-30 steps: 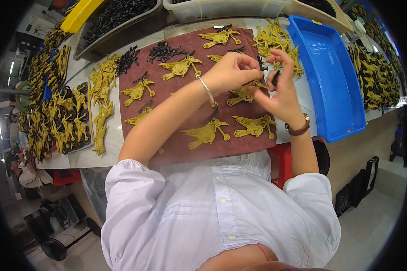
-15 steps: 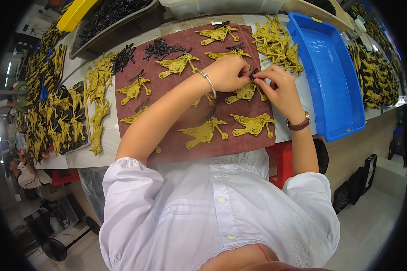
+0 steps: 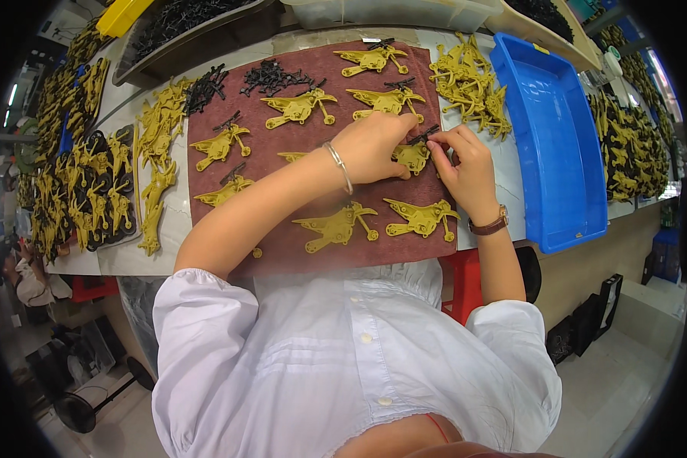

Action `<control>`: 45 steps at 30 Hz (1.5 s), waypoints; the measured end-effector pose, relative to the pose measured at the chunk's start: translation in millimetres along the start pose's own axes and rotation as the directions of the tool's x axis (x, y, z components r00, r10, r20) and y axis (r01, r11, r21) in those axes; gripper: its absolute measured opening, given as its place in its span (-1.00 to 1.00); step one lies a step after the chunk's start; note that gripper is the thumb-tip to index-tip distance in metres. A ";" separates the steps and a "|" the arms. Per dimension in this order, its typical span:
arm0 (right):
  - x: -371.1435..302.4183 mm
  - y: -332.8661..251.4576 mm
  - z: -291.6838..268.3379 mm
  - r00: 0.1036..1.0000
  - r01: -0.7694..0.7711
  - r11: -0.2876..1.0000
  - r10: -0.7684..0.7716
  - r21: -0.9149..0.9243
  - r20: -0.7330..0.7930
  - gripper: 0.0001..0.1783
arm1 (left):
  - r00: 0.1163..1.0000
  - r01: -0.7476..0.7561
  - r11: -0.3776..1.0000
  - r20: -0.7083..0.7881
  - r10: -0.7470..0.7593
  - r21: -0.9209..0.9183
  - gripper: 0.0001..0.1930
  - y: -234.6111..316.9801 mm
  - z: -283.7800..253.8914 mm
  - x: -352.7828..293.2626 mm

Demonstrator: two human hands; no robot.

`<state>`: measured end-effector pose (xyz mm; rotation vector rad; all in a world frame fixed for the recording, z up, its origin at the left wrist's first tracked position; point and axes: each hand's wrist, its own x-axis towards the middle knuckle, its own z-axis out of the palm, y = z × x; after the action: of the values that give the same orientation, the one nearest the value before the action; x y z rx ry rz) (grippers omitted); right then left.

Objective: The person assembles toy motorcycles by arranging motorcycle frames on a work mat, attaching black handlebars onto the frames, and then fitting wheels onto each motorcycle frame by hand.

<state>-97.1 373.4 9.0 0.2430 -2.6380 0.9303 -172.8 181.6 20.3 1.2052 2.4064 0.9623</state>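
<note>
A yellow plastic part [image 3: 414, 159] lies on the dark red cloth [image 3: 275, 233], between my two hands. My left hand [image 3: 375, 146] holds it down from the left, thumb at its lower edge and fingers at its upper edge. My right hand [image 3: 467, 166] pinches a small black plastic piece [image 3: 426, 136] at the yellow part's upper edge; whether the two are joined I cannot tell. Similar yellow parts stand in rows around my hands, such as one part [image 3: 421, 217] below and another part [image 3: 299, 107] up left. Several have a black piece at their top.
Loose black pieces [image 3: 275, 78] are heaped on the cloth's far side. Piles of yellow parts [image 3: 469, 84] flank the cloth. A blue tray [image 3: 553, 145] stands at the right, a dark bin [image 3: 198, 47] of black pieces at the far left. A red stool [image 3: 466, 286] is below the table edge.
My left hand's fingers have spread from beside the black piece, the thumb coming down along the yellow part. My right hand keeps its pinch on the black piece. The view has shifted slightly.
</note>
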 end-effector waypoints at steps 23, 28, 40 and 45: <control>-6.5 -8.8 -20.4 0.969 0.197 0.953 -0.154 -0.231 0.192 -0.72 | 0.985 -0.046 0.999 -0.166 0.049 0.021 -0.42 2.1 13.1 -3.4; -10.0 -2.5 -39.7 0.969 -0.045 0.999 0.037 0.025 0.243 -0.69 | 0.988 -0.039 0.996 -0.149 0.051 0.082 -0.43 7.0 11.5 -5.1; -37.5 7.2 -54.3 0.856 -0.517 0.623 0.386 0.587 0.345 -0.63 | 0.990 -0.084 0.943 -0.081 0.116 0.322 -0.61 48.2 20.9 -52.5; -53.4 2.2 -44.7 0.885 -0.465 0.624 0.319 0.628 0.339 -0.69 | 0.965 -0.139 0.935 -0.166 0.201 0.325 -0.62 72.9 48.1 -83.1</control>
<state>-36.7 406.0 21.0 -0.1039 -2.4013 2.1602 -53.4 168.3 30.3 1.5146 2.7253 0.8012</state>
